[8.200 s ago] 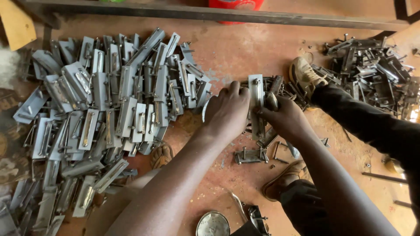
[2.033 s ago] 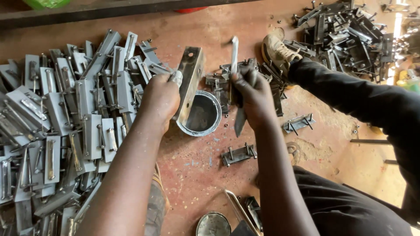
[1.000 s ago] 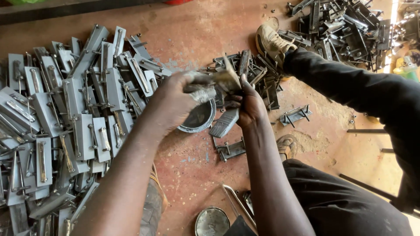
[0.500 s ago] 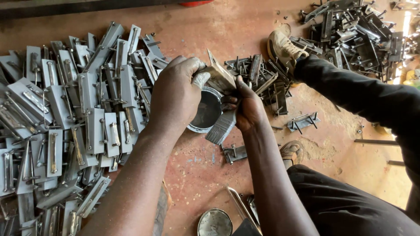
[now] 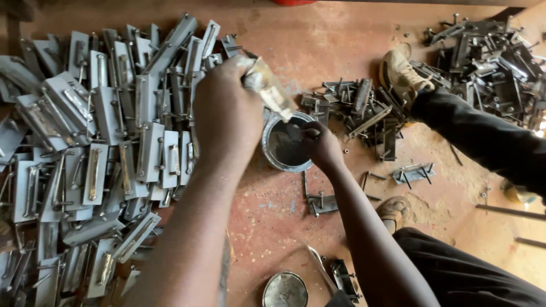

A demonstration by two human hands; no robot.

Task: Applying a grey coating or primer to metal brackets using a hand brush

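My left hand (image 5: 227,111) grips a metal latch plate (image 5: 270,91), tilted over the open paint tin (image 5: 287,142) so drips fall inside. My right hand (image 5: 321,145) reaches into the tin, fingers pinched; on what, I cannot tell. Finished plates (image 5: 91,153) lie piled left.
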